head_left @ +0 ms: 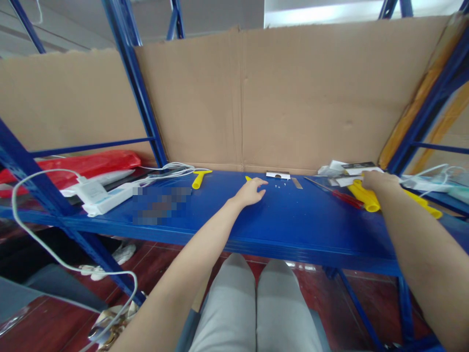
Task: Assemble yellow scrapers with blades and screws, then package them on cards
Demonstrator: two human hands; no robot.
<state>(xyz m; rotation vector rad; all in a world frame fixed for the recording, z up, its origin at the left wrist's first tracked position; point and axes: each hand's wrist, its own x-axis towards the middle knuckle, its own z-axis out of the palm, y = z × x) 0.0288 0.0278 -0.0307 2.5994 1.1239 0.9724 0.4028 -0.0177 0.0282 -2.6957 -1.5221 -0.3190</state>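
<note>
My left hand (251, 192) is over the middle of the blue shelf top, fingers apart and holding nothing visible. The tip of a small yellow piece (248, 178) shows just beyond it. Farther right lie a small white-and-black box (277, 175), tiny white bits (280, 185) and a flat metal blade (296, 183). My right hand (379, 181) reaches in among yellow plastic handles (367, 199) and small packages; its fingers are largely hidden. Beside those handles lies a screwdriver (348, 199) with a red handle. At left is a yellow T-shaped handle (199, 180).
A white power strip (112, 199) with a plugged-in adapter and cables lies left, by a red bag (98, 161). Cardboard (293, 98) walls the back. Blue posts (141, 93) frame both sides. A black-and-white packet (361, 167) sits right. A white cable (44, 249) hangs at front left.
</note>
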